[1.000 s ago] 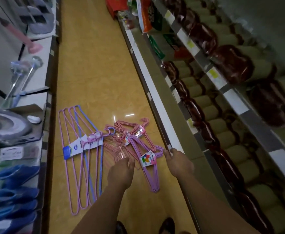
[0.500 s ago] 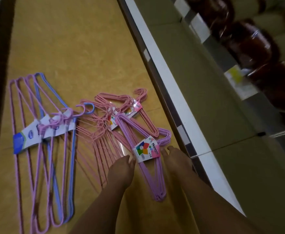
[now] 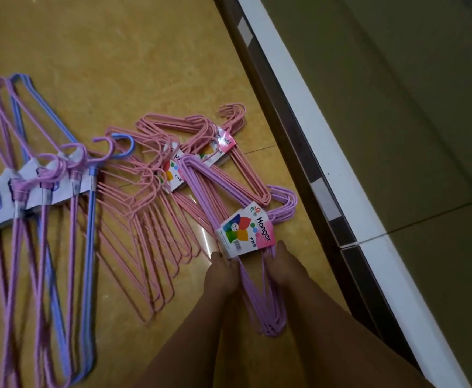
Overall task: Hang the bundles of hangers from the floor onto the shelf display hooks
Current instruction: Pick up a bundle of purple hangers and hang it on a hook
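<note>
Where shelf base (image 3: 327, 152) meets yellow floor (image 3: 117, 65)

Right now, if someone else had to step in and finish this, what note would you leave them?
Left hand: fingers down on the purple hanger bundle just below its label; grip not clear.
Right hand: same, on the other side of the bundle.
Purple bundle lies on the floor beside the shelf base, partly over the pink hanger bundles. Long purple and blue hangers lie further left.
Done: nothing hung that shows here.
Left: lift the purple bundle, hang it, then the others. The hooks are out of view.
</note>
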